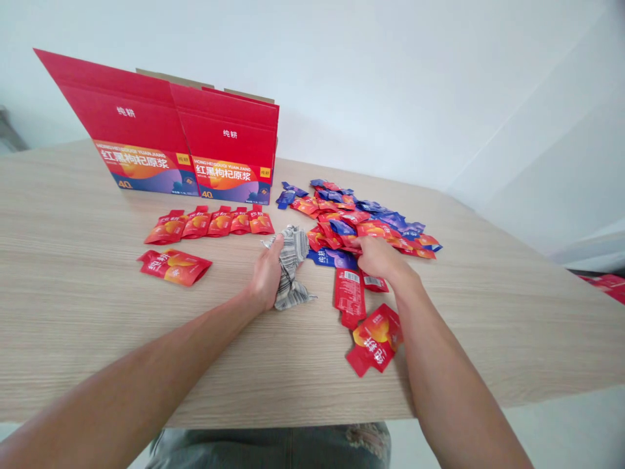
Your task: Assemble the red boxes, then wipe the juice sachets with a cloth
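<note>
My left hand (266,277) is closed on a crumpled striped grey cloth (291,270) lying on the wooden table (73,306). My right hand (378,256) reaches into the near edge of a heap of red and blue sachets (361,218), its fingers curled among them; what they grip is hidden. A blue sachet (332,258) lies between the two hands. Two red sachets (349,296) (375,340) lie beside my right forearm.
Two open red cartons (185,146) stand at the back left. In front of them is a row of several red sachets (209,223), with one more red sachet (174,266) lying nearer. The table's front edge runs close to my body.
</note>
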`<state>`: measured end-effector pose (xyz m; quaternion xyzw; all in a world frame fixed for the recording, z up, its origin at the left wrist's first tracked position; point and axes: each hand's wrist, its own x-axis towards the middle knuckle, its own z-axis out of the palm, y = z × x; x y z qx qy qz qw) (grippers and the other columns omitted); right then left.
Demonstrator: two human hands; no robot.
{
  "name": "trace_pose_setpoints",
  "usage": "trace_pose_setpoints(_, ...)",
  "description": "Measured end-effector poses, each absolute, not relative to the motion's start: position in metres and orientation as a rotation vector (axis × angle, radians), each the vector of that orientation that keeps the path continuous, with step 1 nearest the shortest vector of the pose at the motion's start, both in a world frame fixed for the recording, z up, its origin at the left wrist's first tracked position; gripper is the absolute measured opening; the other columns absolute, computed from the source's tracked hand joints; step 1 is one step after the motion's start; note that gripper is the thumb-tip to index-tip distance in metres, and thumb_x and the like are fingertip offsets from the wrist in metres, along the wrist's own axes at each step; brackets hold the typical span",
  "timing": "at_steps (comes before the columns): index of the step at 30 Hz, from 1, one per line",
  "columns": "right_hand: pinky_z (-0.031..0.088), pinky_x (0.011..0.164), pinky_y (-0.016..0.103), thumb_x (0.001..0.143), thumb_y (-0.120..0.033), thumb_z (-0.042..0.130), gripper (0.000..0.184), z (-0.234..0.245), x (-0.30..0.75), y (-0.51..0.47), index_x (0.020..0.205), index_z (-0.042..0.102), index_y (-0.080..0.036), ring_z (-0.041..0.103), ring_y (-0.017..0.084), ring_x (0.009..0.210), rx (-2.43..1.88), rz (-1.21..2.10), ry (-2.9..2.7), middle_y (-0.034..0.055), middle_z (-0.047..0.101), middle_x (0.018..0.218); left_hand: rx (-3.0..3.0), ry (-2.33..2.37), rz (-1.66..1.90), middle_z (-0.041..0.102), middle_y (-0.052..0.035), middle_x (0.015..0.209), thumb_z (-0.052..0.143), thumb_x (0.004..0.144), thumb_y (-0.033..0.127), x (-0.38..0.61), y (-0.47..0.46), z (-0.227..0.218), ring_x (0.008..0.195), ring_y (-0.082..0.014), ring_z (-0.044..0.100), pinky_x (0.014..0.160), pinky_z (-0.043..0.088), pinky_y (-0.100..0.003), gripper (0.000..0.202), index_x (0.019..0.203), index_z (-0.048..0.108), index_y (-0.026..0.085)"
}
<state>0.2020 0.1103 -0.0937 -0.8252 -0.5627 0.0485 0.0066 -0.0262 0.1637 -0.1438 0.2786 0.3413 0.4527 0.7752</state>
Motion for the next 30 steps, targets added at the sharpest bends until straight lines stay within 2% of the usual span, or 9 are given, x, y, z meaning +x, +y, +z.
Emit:
trace_pose_setpoints(3,0.056,0.110,0.029,0.082,0.007,0.060,0.069,-0.091,0.201,0.106,0.142,0.080,-0.019,0.076,0.030,0.139,-2.467,0.303,-1.813,0.0140,0.082,0.146,0.597,0.750,0.998,0.090,-0.0118,0.109,0.056,0.114,0.045,-0.025,0.164,-0.144,0.122,-0.0319,0.084,0.114,0.064,-0.047,0.042,0.106,0.086,0.016)
trace_pose_setpoints(6,0.054,0.117,0.028,0.078,0.008,0.058,0.079,-0.086,0.196,0.101,0.151,0.075,-0.017,0.073,0.028,0.144,-2.324,0.448,-1.847,0.0119,0.076,0.157,0.608,0.773,1.068,0.090,-0.0124,0.111,0.063,0.111,0.050,-0.024,0.164,-0.144,0.123,-0.0339,0.084,0.116,0.063,-0.048,0.041,0.103,0.085,0.017)
trace_pose_setpoints(11,0.050,0.129,0.040,0.078,0.004,0.059,0.085,-0.081,0.179,0.101,0.158,0.070,-0.021,0.065,0.032,0.154,-2.128,0.442,-1.736,0.0102,0.070,0.165,0.614,0.812,1.197,0.090,-0.0114,0.117,0.072,0.104,0.057,-0.022,0.166,-0.142,0.132,-0.0360,0.080,0.118,0.062,-0.048,0.039,0.104,0.084,0.020)
trace_pose_setpoints(15,0.033,0.143,0.047,0.087,0.000,0.054,0.085,-0.100,0.144,0.113,0.168,0.059,-0.023,0.051,0.027,0.167,-1.874,0.376,-1.539,0.0077,0.060,0.176,0.605,0.741,1.225,0.088,-0.0121,0.128,0.066,0.107,0.061,-0.020,0.162,-0.139,0.138,-0.0355,0.076,0.120,0.061,-0.049,0.046,0.114,0.084,0.019)
trace_pose_setpoints(17,0.025,0.146,0.048,0.101,-0.013,0.053,0.073,-0.116,0.118,0.120,0.172,0.054,-0.025,0.044,0.025,0.172,-1.728,0.449,-1.510,0.0070,0.054,0.180,0.613,0.656,1.174,0.087,-0.0118,0.132,0.058,0.111,0.059,-0.020,0.157,-0.139,0.144,-0.0337,0.073,0.122,0.059,-0.048,0.048,0.120,0.084,0.020)
trace_pose_setpoints(19,0.022,0.147,0.049,0.113,-0.035,0.049,0.064,-0.131,0.093,0.124,0.177,0.047,-0.027,0.035,0.023,0.176,-1.575,0.566,-1.533,0.0064,0.047,0.184,0.627,0.617,1.142,0.086,-0.0102,0.133,0.052,0.115,0.055,-0.021,0.153,-0.139,0.149,-0.0301,0.069,0.126,0.056,-0.044,0.047,0.123,0.084,0.021)
trace_pose_setpoints(22,0.018,0.148,0.049,0.118,-0.056,0.040,0.069,-0.146,0.067,0.127,0.181,0.036,-0.029,0.023,0.020,0.180,-1.422,0.615,-1.532,0.0052,0.037,0.190,0.648,0.618,1.188,0.085,-0.0070,0.134,0.052,0.117,0.047,-0.023,0.149,-0.139,0.155,-0.0258,0.064,0.131,0.049,-0.038,0.041,0.121,0.084,0.021)
trace_pose_setpoints(26,0.022,0.147,0.047,0.119,-0.058,0.035,0.069,-0.150,0.052,0.127,0.182,0.035,-0.029,0.028,0.020,0.178,-1.370,0.561,-1.472,0.0060,0.038,0.189,0.685,0.565,1.234,0.081,-0.0050,0.145,0.052,0.118,0.039,-0.026,0.151,-0.137,0.163,-0.0240,0.056,0.136,0.043,-0.035,0.037,0.124,0.083,0.021)
trace_pose_setpoints(30,0.029,0.145,0.047,0.120,-0.049,0.036,0.064,-0.149,0.046,0.122,0.181,0.038,-0.030,0.037,0.020,0.175,-1.394,0.524,-1.443,0.0044,0.049,0.184,0.724,0.627,1.277,0.080,-0.0063,0.147,0.059,0.114,0.041,-0.029,0.154,-0.136,0.163,-0.0274,0.056,0.136,0.043,-0.036,0.032,0.119,0.084,0.022)
